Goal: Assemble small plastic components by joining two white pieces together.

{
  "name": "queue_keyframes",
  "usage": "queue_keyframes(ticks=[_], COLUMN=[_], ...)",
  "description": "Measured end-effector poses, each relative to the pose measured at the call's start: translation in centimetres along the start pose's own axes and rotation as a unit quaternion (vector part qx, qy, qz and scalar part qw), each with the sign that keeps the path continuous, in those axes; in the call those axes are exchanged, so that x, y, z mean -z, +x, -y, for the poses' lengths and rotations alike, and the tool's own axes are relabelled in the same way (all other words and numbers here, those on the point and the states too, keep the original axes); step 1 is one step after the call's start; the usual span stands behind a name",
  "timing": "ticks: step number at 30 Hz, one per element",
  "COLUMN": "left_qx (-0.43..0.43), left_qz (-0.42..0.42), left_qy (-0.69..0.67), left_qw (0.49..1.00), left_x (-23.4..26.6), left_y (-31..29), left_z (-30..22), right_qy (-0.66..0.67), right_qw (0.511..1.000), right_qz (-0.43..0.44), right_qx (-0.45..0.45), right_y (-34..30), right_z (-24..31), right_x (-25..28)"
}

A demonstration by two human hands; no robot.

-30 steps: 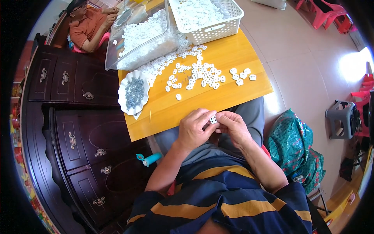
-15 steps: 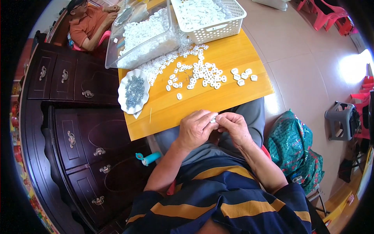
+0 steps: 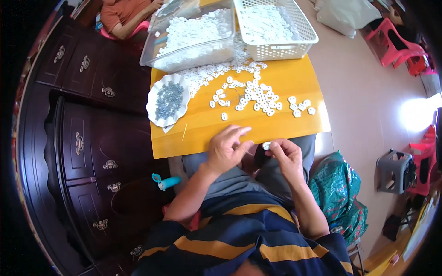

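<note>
A small white plastic piece point(image 3: 266, 145) is being pinched by the right hand point(image 3: 288, 157), beside the near edge of the tabletop point(image 3: 202, 133). The left hand point(image 3: 229, 147) is being held apart, spread wide, nothing visible in it. Single-piece handling is apparently being carried out; a steady pinch is seemingly being called for next. Loose white pieces point(image 3: 261, 96) are being carried beyond.

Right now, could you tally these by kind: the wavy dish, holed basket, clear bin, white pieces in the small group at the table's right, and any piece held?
Wavy dish: 1
Holed basket: 1
Clear bin: 1
Grouped white pieces: 6
Held piece, in the right hand: 1
Total: 10
</note>
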State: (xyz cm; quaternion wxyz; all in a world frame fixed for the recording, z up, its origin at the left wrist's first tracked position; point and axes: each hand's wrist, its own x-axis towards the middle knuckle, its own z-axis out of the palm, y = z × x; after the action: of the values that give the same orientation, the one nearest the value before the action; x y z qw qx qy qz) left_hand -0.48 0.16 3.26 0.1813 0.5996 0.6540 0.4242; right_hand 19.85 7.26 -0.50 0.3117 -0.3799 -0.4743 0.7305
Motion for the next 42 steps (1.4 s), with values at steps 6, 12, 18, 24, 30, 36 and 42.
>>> queue_keyframes(ticks=[6, 12, 18, 24, 30, 36, 42], left_qx=[0.003, -0.051, -0.048, -0.034, -0.088, -0.033, 0.010], left_qz=[-0.098, -0.083, -0.046, -0.003, -0.018, -0.019, -0.087], left_qy=[0.128, 0.194, 0.231, 0.261, 0.274, 0.222, 0.158], left_qw=[0.987, 0.976, 0.971, 0.965, 0.958, 0.974, 0.984], left_x=[2.7, 2.4, 0.9, 0.6, -0.1, 2.2, 4.9], left_y=[1.2, 4.3, 6.6, 7.2, 7.4, 6.6, 3.9], left_z=[4.5, 5.8, 6.1, 6.5, 7.4, 6.1, 7.7], right_qy=[-0.239, -0.531, -0.585, -0.560, -0.236, -0.033, 0.106], right_qw=[0.968, 0.827, 0.786, 0.794, 0.947, 0.798, 0.692], right_qz=[-0.036, -0.113, -0.153, -0.188, -0.115, -0.016, 0.109], right_qx=[0.063, 0.143, 0.131, 0.142, 0.185, 0.602, 0.705], right_y=[0.7, 2.9, 5.2, 5.0, 1.7, -5.7, -9.2], right_z=[2.3, 5.2, 6.6, 6.9, 10.9, 17.7, 23.3], right_x=[0.9, 2.4, 3.6, 3.6, -0.1, -3.1, -8.5])
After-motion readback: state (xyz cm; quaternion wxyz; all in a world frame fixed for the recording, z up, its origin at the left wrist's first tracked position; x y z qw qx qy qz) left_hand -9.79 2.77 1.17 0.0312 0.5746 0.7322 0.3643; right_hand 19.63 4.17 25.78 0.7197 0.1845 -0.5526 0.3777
